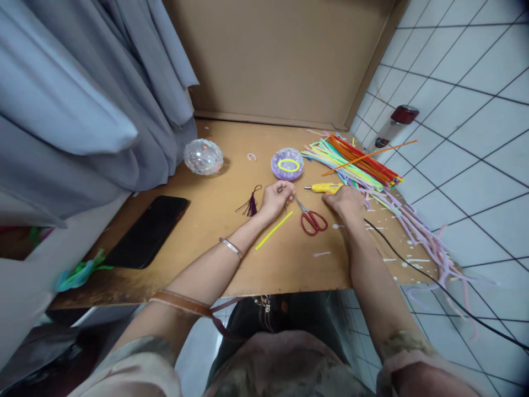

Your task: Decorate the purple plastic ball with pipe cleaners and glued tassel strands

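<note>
My right hand (347,203) is closed around the back of a yellow glue gun (324,188), whose metal nozzle points left on the table. My left hand (278,197) has its fingertips pinched together; whatever is between them is too small to make out. Just beyond the left hand sits a purple, bowl-like half ball (288,173) with a yellow ring (288,165) on it. Red-handled scissors (313,221) lie between my hands. A yellow pipe cleaner piece (274,230) rests in front of the left hand, and a dark purple tassel (250,205) lies to its left.
Many coloured pipe cleaners (359,161) are heaped at the right, by a red-capped bottle (394,128). A clear speckled ball (204,157) and a black phone (145,231) lie left. The black cord (407,269) runs off the right edge. A grey curtain (124,82) hangs left.
</note>
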The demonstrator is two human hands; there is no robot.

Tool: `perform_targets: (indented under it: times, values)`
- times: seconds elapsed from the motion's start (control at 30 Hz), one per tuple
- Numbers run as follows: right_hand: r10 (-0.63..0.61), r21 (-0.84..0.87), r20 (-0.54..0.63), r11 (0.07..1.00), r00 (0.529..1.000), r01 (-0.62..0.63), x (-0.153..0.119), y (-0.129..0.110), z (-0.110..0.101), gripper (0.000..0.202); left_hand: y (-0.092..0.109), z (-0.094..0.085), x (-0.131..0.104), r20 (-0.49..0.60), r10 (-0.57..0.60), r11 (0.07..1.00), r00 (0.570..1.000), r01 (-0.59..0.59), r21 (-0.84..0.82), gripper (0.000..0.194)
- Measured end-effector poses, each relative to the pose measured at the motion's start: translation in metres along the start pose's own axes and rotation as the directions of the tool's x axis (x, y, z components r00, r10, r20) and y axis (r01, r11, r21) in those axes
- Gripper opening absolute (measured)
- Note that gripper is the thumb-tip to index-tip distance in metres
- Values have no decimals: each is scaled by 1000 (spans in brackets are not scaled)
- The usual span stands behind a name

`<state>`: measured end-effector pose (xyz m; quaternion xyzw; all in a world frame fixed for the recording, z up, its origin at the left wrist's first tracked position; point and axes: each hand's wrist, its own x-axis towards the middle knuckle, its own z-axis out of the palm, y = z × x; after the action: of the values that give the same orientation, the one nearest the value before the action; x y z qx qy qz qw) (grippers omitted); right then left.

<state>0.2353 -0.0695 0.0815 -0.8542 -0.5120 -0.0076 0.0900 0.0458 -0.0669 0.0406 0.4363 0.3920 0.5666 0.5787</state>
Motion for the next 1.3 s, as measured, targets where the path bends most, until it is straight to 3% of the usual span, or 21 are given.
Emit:
perform_targets:
  times: [0.1, 0.23, 0.47, 0.7, 0.83, 1.0, 1.3]
  values:
    - [9, 168, -126, 986, 992, 12, -2, -1, -3, 47, -1, -1, 1, -7, 0, 999, 1000, 0, -36, 17]
    - [-38, 376, -240, 917, 970, 130, -1, -13, -7, 36, -5, -2, 6, -15, 6, 994, 1000, -8, -111, 19]
    - [-122, 454, -437, 825, 891, 336, 12, -53, -19, 37, -2, -5, 18, -30, -46, 963, 998, 36, -269, 26]
    - [-112, 427, -364, 862, 925, 272, 4, -48, 11, 37, 2, -8, 21, -47, -123, 919, 991, 96, -383, 20]
    - [-144, 417, -374, 856, 916, 304, 4, -41, 25, 38, 1, -9, 21, -48, -144, 915, 988, 114, -388, 15]
    - [-190, 405, -365, 849, 911, 340, 2, -41, 29, 36, 0, -12, 22, -72, -151, 919, 986, 113, -377, 15]
    - [-132, 414, -355, 865, 926, 282, 4, -41, 31, 46, 1, -12, 20, -65, -170, 917, 983, 134, -375, 13]
